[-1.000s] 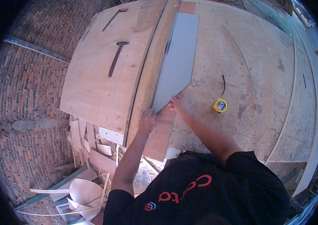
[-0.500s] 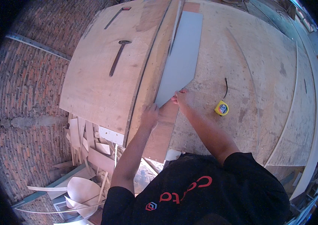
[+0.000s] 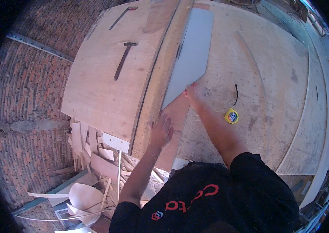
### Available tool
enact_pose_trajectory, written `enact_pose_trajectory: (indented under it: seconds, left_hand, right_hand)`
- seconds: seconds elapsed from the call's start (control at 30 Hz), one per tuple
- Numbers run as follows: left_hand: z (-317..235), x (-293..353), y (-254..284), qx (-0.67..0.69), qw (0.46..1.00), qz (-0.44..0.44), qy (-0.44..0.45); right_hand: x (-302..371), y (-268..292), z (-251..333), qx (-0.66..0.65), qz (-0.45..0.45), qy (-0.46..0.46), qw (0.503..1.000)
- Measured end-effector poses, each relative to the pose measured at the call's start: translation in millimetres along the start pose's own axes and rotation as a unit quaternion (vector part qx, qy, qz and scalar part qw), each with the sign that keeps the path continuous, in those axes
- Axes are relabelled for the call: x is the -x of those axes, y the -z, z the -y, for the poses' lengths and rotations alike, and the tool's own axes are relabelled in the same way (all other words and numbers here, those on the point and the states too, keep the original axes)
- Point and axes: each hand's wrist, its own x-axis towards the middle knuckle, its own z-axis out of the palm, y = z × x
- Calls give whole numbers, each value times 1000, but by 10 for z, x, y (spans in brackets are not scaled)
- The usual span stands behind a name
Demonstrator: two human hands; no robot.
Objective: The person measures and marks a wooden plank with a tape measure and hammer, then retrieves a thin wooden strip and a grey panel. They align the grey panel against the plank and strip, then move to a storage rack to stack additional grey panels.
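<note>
A long white panel (image 3: 191,50) with a slanted near end lies along a raised wooden strip (image 3: 154,91) on the bench. Beneath its near end shows a reddish-brown plywood piece (image 3: 174,143). My right hand (image 3: 193,93) is closed, its fingers pinching the panel's slanted edge. Nearer to me, my left hand (image 3: 162,131) lies with its fingers apart over the plywood piece, beside the strip and off the panel. It holds nothing and is slightly blurred.
To the right of my right arm is a yellow tape measure (image 3: 231,116) with a black strap. A hammer (image 3: 124,61) and another long-handled tool (image 3: 122,17) lie on the left board (image 3: 90,77). Wood offcuts (image 3: 104,167) are piled below, near a brick surface (image 3: 24,89).
My left hand has let go of the panel's near corner, moved toward me and spread its fingers. The panel and my right hand have shifted slightly away from me.
</note>
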Motion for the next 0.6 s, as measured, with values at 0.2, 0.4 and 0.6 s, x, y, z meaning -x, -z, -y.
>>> enact_pose_trajectory:
  seconds: [0.2, 0.4, 0.6]
  left_hand:
    - [-196, 851, 25, 52, 994, 37, 86]
    - [-335, 1171, 114, 50, 991, 61, 111]
    - [-395, 1213, 206, 27, 981, 126, 148]
  right_hand:
    - [-310, -81, 126, 55, 21, 0, 998]
    - [-546, -2, 362, 72, 14, 17, 997]
    - [-799, -3, 479, 82, 14, 24, 996]
